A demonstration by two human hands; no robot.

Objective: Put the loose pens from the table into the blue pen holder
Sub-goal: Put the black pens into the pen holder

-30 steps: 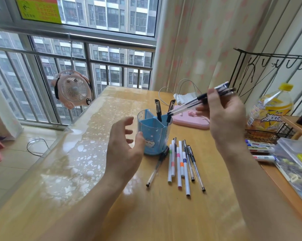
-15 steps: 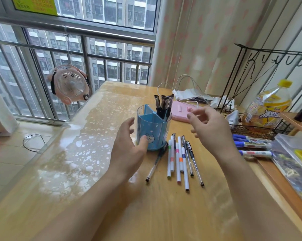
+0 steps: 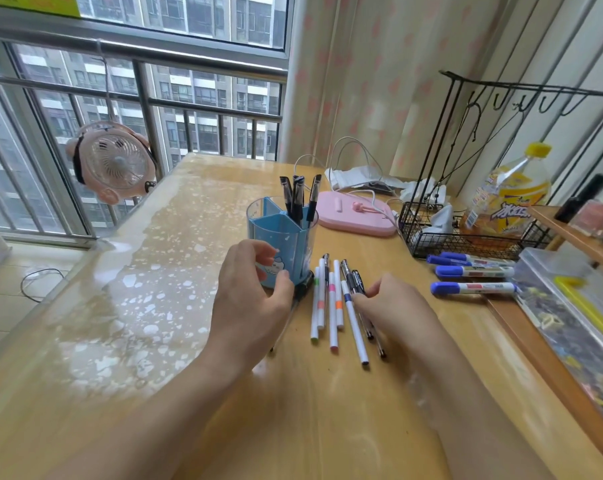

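The blue pen holder [image 3: 282,241] stands upright near the middle of the bench [image 3: 175,306], with three black-capped pens [image 3: 297,199] already standing in its far compartment. The left hand [image 3: 250,299] curls loosely around the holder's near side, fingers bent and about touching its wall, thumb low by the base; it steadies the holder and grips nothing else. The loose pens [image 3: 334,303] lie in a rough row on the bench at about 4 o'clock from the holder, just beside its base: several slim white ones with coloured bands, and two clear pens with dark clips [image 3: 353,280] on the right of the row. One more dark pen [image 3: 302,289] lies against the holder's foot, partly under the left hand.

The right hand [image 3: 393,306] reaches in from 4 o'clock, fingers half closed, fingertips [image 3: 360,295] resting on the two clear pens; whether it has pinched them I cannot tell.

These pens look light, stiff and smooth, so they will likely roll or slip sideways on the glossy bench top. A pinch across the barrel near the middle, or at the clip end where there is more to catch, should hold best. Two or three could be gathered together, tips kept pointing one way. The holder looks light too, so steadying it seems wise while the pens drop in.
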